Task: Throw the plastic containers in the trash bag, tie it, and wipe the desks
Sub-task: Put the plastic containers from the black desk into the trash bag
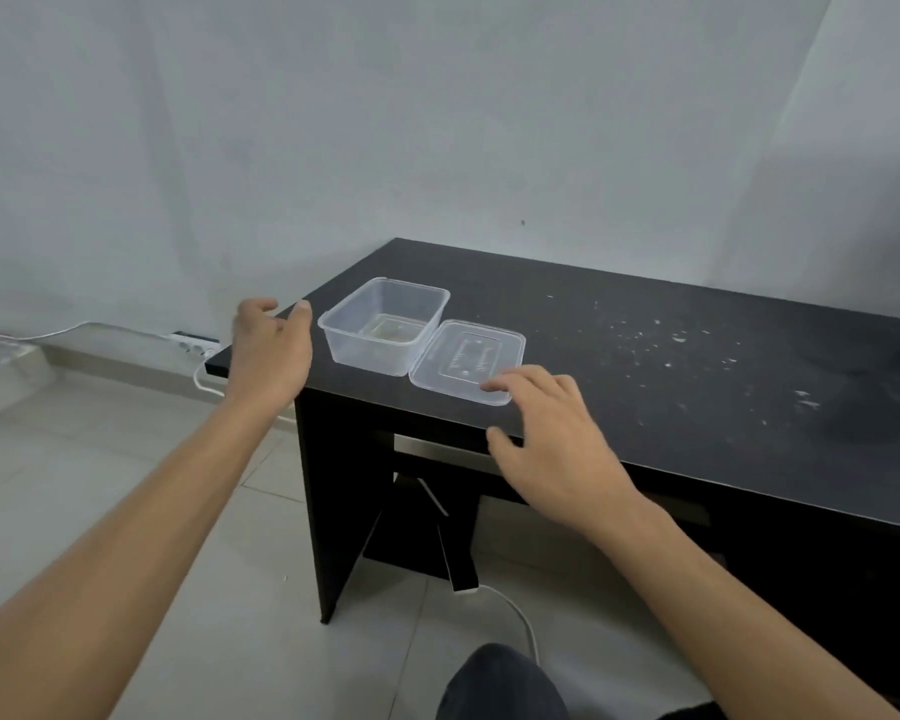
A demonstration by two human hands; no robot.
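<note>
- Two clear plastic pieces lie at the end of the black worktop (697, 407), between the hands: an open rectangular container (385, 327) and its flat lid (468, 361). The lid touches the container on the side nearer the right hand. Lying apart like this, each piece offers itself to one hand.
- The left hand (271, 350) hovers just beside the container's short wall, over the worktop's corner, and holds nothing. Its fingers and thumb curve into a wide C towards that wall, a shape I judge fit for clasping it.
- The right hand (552, 433) is palm down and also holds nothing, with its fingers spread and nearly straight. Its fingertips (494, 384) are at the lid's near edge; whether they press it or float just above is hard to tell.
- Both forearms reach forward and converge on the two pieces.
- White crumbs (671, 345) speckle the worktop beyond and outward of the right hand, so wiping is not yet done.
- No trash bag is plainly visible.
- A power strip (194, 344) lies on the floor beyond the left hand.
</note>
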